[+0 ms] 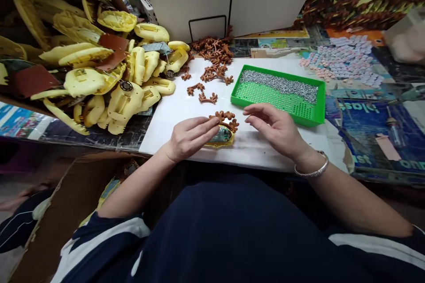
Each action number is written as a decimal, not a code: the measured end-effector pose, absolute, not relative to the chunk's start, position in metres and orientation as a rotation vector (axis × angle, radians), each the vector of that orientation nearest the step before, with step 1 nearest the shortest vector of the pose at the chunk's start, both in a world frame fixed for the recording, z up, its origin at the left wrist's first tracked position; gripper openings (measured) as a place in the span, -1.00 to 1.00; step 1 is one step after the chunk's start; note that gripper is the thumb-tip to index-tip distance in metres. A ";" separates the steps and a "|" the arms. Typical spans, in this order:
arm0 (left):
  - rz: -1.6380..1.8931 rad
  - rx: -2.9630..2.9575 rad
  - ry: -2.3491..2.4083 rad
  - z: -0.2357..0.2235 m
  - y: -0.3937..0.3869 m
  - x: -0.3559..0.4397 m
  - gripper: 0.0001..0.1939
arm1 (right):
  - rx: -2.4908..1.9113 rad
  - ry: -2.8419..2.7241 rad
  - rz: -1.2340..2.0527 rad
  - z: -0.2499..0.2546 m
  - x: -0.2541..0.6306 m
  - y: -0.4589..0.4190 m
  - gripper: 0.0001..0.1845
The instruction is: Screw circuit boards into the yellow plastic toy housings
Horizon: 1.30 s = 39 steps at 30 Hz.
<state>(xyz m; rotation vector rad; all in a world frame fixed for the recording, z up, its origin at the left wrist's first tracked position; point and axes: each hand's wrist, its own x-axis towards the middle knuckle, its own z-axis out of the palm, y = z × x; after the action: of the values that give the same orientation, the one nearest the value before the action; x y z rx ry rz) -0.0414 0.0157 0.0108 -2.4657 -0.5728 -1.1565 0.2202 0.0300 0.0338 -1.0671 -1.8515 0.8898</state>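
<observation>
My left hand lies over the left side of a yellow plastic shell, its fingers long and close together, holding it on the white board. Inside the shell shows a green circuit board. A brown antler-shaped piece sits at the shell's upper edge, by my left fingertips; another brown piece lies just behind it. To the right, my right hand hovers with bent fingers, thumb and forefinger slightly apart and nothing visible between them. It is near the front edge of a green tray of small silvery screws.
A carton of yellow shells spills over at left. Brown antler-shaped pieces are heaped before a large white box. Small pale pieces are spread at the right, with a screwdriver nearer. An open carton stands below left.
</observation>
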 end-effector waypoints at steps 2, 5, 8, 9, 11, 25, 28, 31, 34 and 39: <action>-1.135 -2.476 -0.501 0.016 0.010 -0.036 -0.83 | -1.082 -1.746 1.212 0.033 0.218 0.032 -0.68; -1.121 -2.485 -0.459 0.019 0.006 -0.030 -0.83 | -1.065 -1.660 1.565 0.034 0.218 0.031 -0.55; -1.145 -2.499 -0.489 0.014 0.008 -0.027 -0.81 | -1.063 -1.599 1.697 0.033 0.219 0.030 -0.49; -1.147 -2.510 -0.507 0.010 0.010 -0.026 -0.81 | -1.068 -1.590 1.687 0.032 0.219 0.030 -0.48; -1.132 -2.546 -0.567 0.003 0.017 -0.025 -0.81 | -1.077 -1.599 1.604 0.029 0.217 0.033 -0.52; -1.208 -2.682 -1.271 -0.005 0.026 -0.025 -0.78 | -1.070 -1.598 1.302 0.016 0.211 0.049 -0.70; -1.122 -2.856 -1.140 -0.006 0.015 -0.025 -0.65 | -1.071 -1.505 1.448 0.018 0.212 0.037 -0.61; -1.108 -2.856 -1.112 -0.015 0.004 -0.024 -0.61 | -1.104 -1.473 1.550 0.016 0.214 0.023 -0.55; -1.184 -2.738 -1.181 -0.025 -0.005 -0.020 -0.74 | -1.134 -1.487 1.550 0.010 0.214 0.011 -0.53; -1.187 -2.690 -1.265 -0.026 -0.012 -0.015 -0.76 | -1.118 -1.470 1.537 0.005 0.212 0.005 -0.52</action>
<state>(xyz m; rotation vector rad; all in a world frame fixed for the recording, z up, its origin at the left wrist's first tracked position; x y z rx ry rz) -0.0147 -0.0120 -0.0256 -2.6899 -1.2648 -1.1872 0.2117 0.0051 0.0053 -1.1176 -1.4701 1.5367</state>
